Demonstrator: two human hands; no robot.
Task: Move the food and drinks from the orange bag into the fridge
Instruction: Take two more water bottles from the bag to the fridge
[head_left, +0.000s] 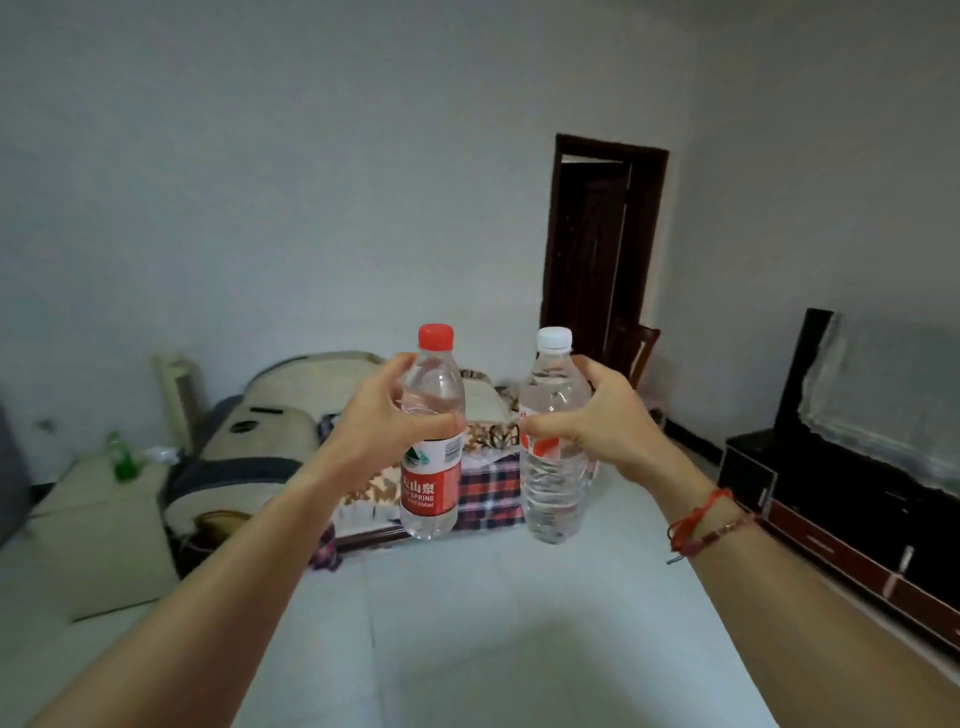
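The left hand curls fingers and thumb round the red-capped bottle. At its three o'clock, the right hand grips the white-capped bottle. Both bottles are upright in mid-air. Neither bag nor fridge shows, so both drinks seem mid-carry, not yet stowed. The red label reads "山泉", "SPRING" and "550ml"; the other bottle's writing is unreadable.

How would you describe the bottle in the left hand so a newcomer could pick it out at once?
Find the dark doorway at the back; below it, two hands hold up clear water bottles side by side. The left hand grips the red-capped bottle. Unlike the white-capped bottle in the right hand, it carries a broad red label.
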